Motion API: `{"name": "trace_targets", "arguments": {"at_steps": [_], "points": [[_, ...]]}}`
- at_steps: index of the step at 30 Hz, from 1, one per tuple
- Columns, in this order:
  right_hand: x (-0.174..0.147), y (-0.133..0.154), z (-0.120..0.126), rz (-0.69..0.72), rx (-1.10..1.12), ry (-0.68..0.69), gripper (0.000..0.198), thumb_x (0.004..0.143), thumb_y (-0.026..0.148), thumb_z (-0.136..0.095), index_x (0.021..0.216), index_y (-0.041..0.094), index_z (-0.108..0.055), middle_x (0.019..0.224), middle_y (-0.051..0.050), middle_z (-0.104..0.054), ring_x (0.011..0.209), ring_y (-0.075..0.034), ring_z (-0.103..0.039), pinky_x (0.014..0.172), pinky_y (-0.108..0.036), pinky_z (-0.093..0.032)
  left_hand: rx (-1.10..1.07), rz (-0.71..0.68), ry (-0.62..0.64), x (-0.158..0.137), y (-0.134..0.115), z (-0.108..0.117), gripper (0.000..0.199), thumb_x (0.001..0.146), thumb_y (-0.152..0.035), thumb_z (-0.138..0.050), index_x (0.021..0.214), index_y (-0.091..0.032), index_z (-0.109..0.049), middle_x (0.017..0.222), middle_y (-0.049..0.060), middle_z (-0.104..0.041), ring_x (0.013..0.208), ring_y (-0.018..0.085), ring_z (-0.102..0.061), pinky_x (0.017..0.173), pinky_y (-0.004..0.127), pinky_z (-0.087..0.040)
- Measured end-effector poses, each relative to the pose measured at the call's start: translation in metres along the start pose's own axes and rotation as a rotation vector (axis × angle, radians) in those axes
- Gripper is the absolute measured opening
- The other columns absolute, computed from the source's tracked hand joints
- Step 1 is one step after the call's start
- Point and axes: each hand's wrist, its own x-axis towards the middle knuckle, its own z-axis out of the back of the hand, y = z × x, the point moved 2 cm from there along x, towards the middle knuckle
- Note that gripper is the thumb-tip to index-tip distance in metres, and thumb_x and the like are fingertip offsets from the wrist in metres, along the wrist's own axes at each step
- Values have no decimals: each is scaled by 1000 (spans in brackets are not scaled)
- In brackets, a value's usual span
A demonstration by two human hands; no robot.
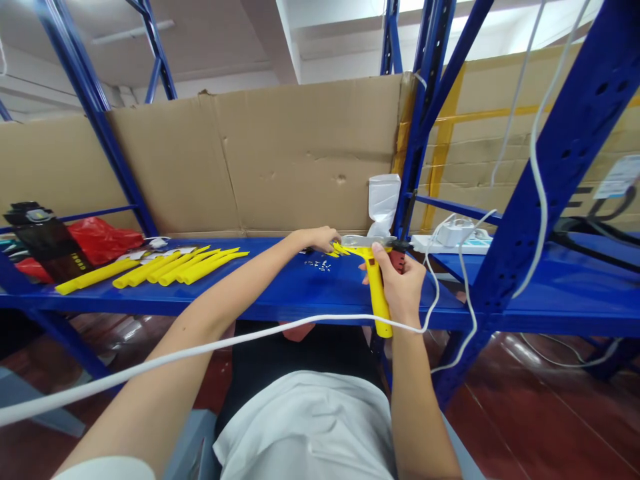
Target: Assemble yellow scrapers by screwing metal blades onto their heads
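Note:
My right hand (pixel 403 283) is closed round a yellow T-shaped handle (pixel 379 300), its thumb near the top. The grip points down past the shelf's front edge, and a pale, partly clear strip (pixel 363 241) runs across its head. My left hand (pixel 317 239) reaches over the shelf with fingers bent, right beside a small heap of yellow pieces (pixel 340 250). What those fingertips hold, if anything, is hidden. Tiny pale bits (pixel 320 265) lie scattered below the heap. To the left, several yellow tube-like handles (pixel 170 268) lie in a row.
A dark bottle (pixel 47 243) and a red plastic bag (pixel 103 240) stand at the far left. A white power strip (pixel 450 243) with cables sits at right. One white cable (pixel 300 322) crosses in front of both arms. Cardboard (pixel 300 153) and blue posts (pixel 417 133) border the shelf.

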Motion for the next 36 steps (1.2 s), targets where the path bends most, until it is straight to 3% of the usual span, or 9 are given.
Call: {"name": "trace_targets", "arguments": {"at_steps": [3, 9, 14, 19, 21, 24, 26, 30, 36], "points": [[-2, 1, -3, -19, -12, 27, 56, 80, 69, -96, 74, 17, -76, 66, -8, -78, 43, -17, -67, 42, -26, -55, 42, 31, 51, 17, 4, -11, 23, 80, -16, -82, 103, -14, -87, 98, 12, -87, 86, 25, -79, 79, 29, -56], [-6, 0, -8, -36, -32, 94, 55, 80, 67, -97, 75, 16, -76, 69, -9, -80, 45, -18, -70, 42, -26, -56, 100, 3, 23, 23, 6, -21, 21, 93, -24, -78, 108, -14, -89, 97, 16, -86, 89, 29, -81, 84, 33, -57], [-6, -4, -8, -38, -44, 105, 53, 79, 65, -98, 77, 16, -76, 70, -8, -80, 44, -18, -69, 43, -26, -57, 147, -20, -111, 21, 8, -26, 19, 95, -21, -76, 110, -17, -88, 101, 16, -85, 101, 31, -82, 88, 33, -55], [-7, -3, -9, -48, -59, 104, 54, 78, 66, -98, 75, 17, -75, 69, -9, -80, 46, -20, -71, 43, -27, -58, 93, -9, -313, 3, 21, -13, 20, 103, -24, -69, 113, -20, -85, 108, 14, -86, 102, 27, -80, 85, 31, -52], [-8, -2, -9, -50, -64, 103, 55, 78, 66, -98, 75, 17, -76, 70, -9, -80, 48, -21, -73, 44, -27, -59, -106, 10, -508, -13, 26, -3, 17, 103, -25, -70, 108, -18, -84, 105, 11, -86, 93, 23, -78, 83, 30, -52], [-9, -2, -9, -42, -82, 108, 56, 79, 69, -97, 77, 16, -77, 71, -10, -81, 47, -20, -72, 43, -27, -59, -683, -47, -846, -52, 28, 8, 18, 95, -34, -83, 91, -17, -80, 88, 6, -81, 80, 17, -71, 81, 29, -54], [-8, -3, -9, -40, -97, 116, 58, 79, 71, -96, 77, 16, -77, 72, -10, -81, 46, -19, -70, 43, -27, -59, -1056, -48, -945, -84, 23, 7, 29, 91, -42, -90, 88, -17, -76, 82, 3, -76, 73, 14, -68, 77, 28, -56], [-10, -3, -12, -47, -107, 123, 60, 77, 73, -96, 78, 16, -78, 73, -11, -82, 45, -18, -70, 43, -26, -60, -1545, -75, -903, -143, -1, -9, 40, 80, -37, -101, 91, -18, -68, 92, 3, -77, 81, 12, -74, 87, 27, -63], [-23, -3, -26, -53, -110, 182, 60, 77, 72, -97, 80, 15, -78, 71, -10, -81, 50, -21, -75, 45, -26, -61, -1569, -40, -903, -192, -28, -28, 62, 74, -34, -106, 118, -23, -63, 95, 0, -81, 80, 15, -80, 86, 29, -67]]}}
